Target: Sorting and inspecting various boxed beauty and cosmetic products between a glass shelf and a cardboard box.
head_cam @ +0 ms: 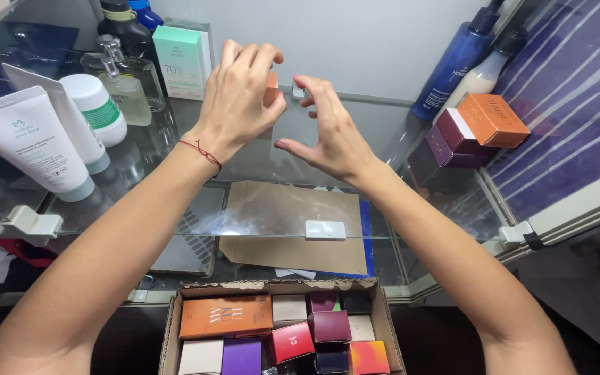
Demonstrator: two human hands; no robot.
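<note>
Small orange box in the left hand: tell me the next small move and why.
Probably lower the small orange box onto the bare glass shelf and let go. The left hand holds it just above the shelf near the back wall, and the right hand hovers open beside it, ready to steady it.

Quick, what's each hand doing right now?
Left hand: closed around a small orange box above the glass shelf.
Right hand: open, fingers curled, holding nothing, beside the box.
</note>
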